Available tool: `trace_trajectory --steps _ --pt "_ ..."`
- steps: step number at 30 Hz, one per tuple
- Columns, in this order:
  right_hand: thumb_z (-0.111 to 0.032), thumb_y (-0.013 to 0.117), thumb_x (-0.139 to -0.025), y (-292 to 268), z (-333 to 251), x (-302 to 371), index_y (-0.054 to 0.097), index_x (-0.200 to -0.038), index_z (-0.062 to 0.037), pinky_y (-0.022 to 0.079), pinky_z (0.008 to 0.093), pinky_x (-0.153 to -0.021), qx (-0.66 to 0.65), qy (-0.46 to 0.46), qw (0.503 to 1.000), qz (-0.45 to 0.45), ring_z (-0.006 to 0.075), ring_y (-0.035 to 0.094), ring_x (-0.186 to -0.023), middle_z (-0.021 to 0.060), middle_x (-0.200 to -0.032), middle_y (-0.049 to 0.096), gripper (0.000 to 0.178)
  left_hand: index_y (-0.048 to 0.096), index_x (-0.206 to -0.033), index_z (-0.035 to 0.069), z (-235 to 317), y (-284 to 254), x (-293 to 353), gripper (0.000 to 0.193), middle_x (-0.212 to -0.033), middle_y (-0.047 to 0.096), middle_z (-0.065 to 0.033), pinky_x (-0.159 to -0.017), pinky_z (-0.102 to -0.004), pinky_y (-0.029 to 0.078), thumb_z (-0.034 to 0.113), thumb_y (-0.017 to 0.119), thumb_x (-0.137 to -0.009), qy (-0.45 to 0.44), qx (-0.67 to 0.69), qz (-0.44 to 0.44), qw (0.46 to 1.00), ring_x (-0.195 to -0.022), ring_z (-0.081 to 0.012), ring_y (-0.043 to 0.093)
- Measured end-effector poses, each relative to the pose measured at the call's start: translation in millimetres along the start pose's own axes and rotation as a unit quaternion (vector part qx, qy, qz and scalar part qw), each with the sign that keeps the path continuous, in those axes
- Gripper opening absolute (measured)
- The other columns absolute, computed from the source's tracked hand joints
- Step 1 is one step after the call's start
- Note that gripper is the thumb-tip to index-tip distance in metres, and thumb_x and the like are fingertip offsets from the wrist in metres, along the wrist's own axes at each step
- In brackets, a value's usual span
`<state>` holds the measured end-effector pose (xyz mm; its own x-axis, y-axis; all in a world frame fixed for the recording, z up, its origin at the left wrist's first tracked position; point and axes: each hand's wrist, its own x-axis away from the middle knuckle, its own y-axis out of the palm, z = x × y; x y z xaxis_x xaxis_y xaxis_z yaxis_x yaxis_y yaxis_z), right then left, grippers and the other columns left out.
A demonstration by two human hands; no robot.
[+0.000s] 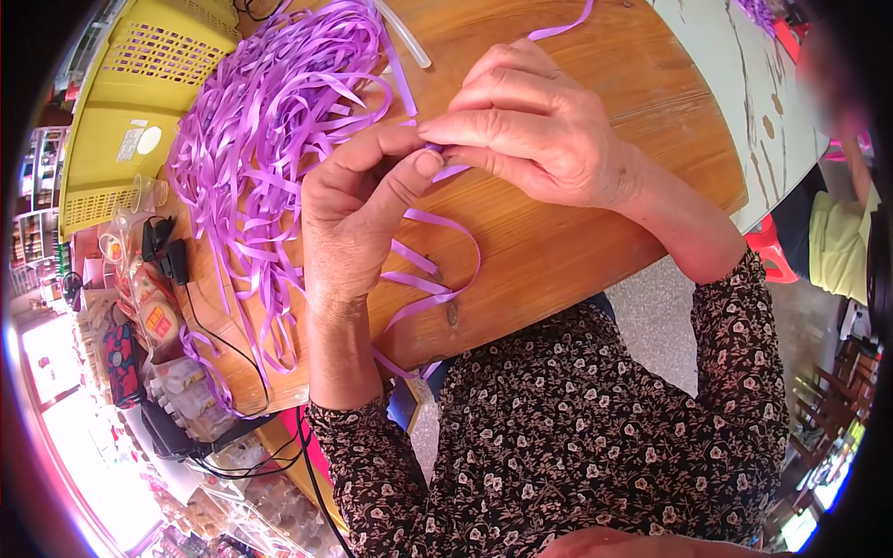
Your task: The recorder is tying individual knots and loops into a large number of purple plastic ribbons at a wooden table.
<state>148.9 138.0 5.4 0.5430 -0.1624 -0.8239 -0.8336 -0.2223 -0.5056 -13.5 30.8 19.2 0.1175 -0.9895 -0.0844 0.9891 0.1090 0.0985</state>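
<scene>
In front of me, my left hand [358, 205] and my right hand [549, 135] meet fingertip to fingertip above the wooden table. Both pinch a narrow purple ribbon [451, 172], of which a small dark purple bit shows at the left thumb tip. My fingers cover most of that spot, so I cannot make out its exact shape. Lengths of the same ribbon loop down below my hands onto the tabletop. A large tangled heap of purple ribbon [270, 112] lies left of my hands, some strands hanging toward the table's near edge.
A yellow perforated plastic basket [116, 121] stands tipped behind the heap. Black plugs with a cable [177, 260] and plastic bags crowd the left edge. A translucent tube [406, 35] lies beyond my hands. At right are a marble-patterned surface [758, 102], a red stool [770, 249] and another person.
</scene>
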Motion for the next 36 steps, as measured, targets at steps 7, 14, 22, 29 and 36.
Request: trace_trajectory --steps 7,14,22,29,36 --pt "-0.002 0.073 -0.069 -21.1 6.6 -0.7 0.066 -0.088 -0.0021 0.045 0.0307 -0.065 0.029 0.027 0.999 -0.01 0.0216 0.057 -0.074 0.0064 -0.078 0.061 0.02 0.063 -0.091 -0.001 -1.3 -21.0 -7.2 0.013 -0.08 0.06 -0.0006 -0.063 -0.0203 0.04 -0.004 0.063 -0.079 0.122 -0.264 0.026 0.957 -0.071 -0.0065 0.051" --pt "0.0 0.061 -0.083 -108.8 41.8 38.8 0.064 -0.096 -0.0001 0.047 0.0241 -0.077 -0.012 0.313 0.946 0.087 0.0134 0.06 -0.083 0.0039 -0.088 0.064 0.013 0.061 -0.088 -0.002 28.1 -96.7 24.5 0.011 -0.081 0.057 -0.001 -0.065 -0.0178 0.038 -0.008 0.059 -0.079 0.099 -0.286 0.168 0.938 -0.072 -0.0062 0.049" --pt "-0.004 0.057 -0.088 -209.1 88.5 104.4 0.062 -0.106 0.0036 0.044 0.0237 -0.088 0.012 0.41 0.857 0.312 0.0135 0.06 -0.092 0.0065 -0.102 0.063 0.02 0.062 -0.09 -0.001 20.7 -171.9 76.2 0.006 -0.08 0.057 0.0007 -0.067 -0.017 0.039 0.002 0.058 -0.086 0.088 -0.304 0.285 0.905 -0.071 -0.0065 0.05" --pt "-0.006 0.056 -0.089 -217.7 99.1 115.0 0.056 -0.109 0.0037 0.042 0.0364 -0.095 -0.285 0.431 0.777 0.36 0.0194 0.055 -0.099 0.011 -0.106 0.06 0.022 0.06 -0.096 -0.001 -2.2 -184.8 88.3 0.012 -0.089 0.063 -0.0104 -0.083 -0.0338 0.048 0.009 0.055 -0.09 0.122 0.071 0.249 0.958 -0.087 -0.0187 0.06" --pt "-0.005 0.048 -0.092 -172.8 82.4 77.0 0.05 -0.106 0.0039 0.03 0.0529 -0.101 -0.533 0.392 0.554 0.505 0.0242 0.047 -0.106 0.0135 -0.109 0.052 0.017 0.052 -0.102 -0.006 0.0 -149.8 56.2 0.017 -0.107 0.059 -0.0132 -0.102 -0.0455 0.037 0.007 0.05 -0.091 0.176 0.582 0.24 0.757 -0.103 -0.0264 0.056"
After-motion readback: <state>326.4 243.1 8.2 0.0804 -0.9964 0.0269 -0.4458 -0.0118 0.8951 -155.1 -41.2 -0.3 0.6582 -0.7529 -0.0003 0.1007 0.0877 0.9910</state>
